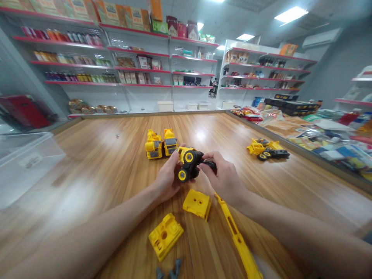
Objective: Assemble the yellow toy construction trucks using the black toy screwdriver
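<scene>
My left hand [168, 176] is closed round a toy truck chassis [190, 164], black with yellow-hubbed wheels and a yellow cab, tilted so its wheels face me. Pinched in my right hand [225, 174] is a black-handled screwdriver [211, 166], pointed at the underside of the chassis; its tip is hidden. Below my hands lie a yellow plate with two holes [197, 203], a yellow body part with a round hole [166, 235] and a long yellow boom arm [238, 238]. Grey small parts [174, 269] are at the bottom edge, partly cut off.
Two yellow toy trucks [161, 144] stand just beyond my left hand. Another toy truck with a black chassis [267, 149] is at the right. A clear plastic bin [29, 162] sits at the left, tiny bits [117, 135] lie farther back, and packaged goods [314, 128] line the right side.
</scene>
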Available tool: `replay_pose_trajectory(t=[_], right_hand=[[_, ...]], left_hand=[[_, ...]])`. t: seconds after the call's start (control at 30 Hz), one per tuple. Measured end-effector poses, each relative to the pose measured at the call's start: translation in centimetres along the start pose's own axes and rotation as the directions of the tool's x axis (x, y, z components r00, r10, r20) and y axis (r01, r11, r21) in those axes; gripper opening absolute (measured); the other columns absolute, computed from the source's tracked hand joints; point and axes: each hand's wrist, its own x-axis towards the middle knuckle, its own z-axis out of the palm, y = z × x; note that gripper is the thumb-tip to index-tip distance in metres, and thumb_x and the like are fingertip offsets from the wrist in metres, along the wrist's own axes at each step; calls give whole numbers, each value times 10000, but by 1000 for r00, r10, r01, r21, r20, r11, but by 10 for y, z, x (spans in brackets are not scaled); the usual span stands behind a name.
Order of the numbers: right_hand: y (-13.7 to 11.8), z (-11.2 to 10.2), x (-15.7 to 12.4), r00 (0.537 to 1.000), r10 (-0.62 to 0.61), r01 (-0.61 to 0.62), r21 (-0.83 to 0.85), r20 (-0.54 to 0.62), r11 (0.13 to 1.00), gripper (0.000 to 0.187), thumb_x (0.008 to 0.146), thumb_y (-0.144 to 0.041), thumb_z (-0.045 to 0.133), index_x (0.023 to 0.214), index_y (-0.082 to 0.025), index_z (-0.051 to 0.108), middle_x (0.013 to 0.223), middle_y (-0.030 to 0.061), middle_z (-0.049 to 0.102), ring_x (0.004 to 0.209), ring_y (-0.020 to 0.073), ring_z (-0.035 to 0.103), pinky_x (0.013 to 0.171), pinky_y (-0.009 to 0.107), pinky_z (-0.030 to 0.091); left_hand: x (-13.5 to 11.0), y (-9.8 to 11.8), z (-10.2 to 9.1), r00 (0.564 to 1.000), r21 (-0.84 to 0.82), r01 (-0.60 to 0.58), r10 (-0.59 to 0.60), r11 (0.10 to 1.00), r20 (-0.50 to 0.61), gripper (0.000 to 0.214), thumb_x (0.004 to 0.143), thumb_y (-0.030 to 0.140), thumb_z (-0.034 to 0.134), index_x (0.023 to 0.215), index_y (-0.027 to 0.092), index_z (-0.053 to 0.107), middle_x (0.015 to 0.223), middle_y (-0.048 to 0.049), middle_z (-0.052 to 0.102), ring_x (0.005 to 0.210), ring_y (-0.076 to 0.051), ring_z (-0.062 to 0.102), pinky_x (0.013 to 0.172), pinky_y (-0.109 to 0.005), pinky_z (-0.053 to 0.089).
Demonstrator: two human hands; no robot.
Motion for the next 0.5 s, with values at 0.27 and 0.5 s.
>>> replay_pose_trajectory(t=[0.27, 0.5], right_hand=[[7, 10, 0, 992, 106, -116, 190, 62, 975, 163, 940, -306, 499, 1050, -197, 552, 891, 34, 682, 793, 167, 632, 694, 288, 452], [17, 15, 2, 976, 187, -214, 365, 109, 906, 227, 930, -386, 504, 1015, -187, 574, 886, 37, 648, 641, 117, 529, 568, 252, 402]], left_hand=[[2, -4, -4, 996, 28, -50, 52, 998, -73, 346, 851, 409, 628, 1053, 129, 645, 866, -95, 727, 697, -211, 701, 584, -343, 604], [0, 1, -2, 996, 18, -86, 87, 996, -31, 356, 833, 325, 671, 1152, 177, 617, 938, -78, 728, 741, -183, 695, 665, -343, 611]])
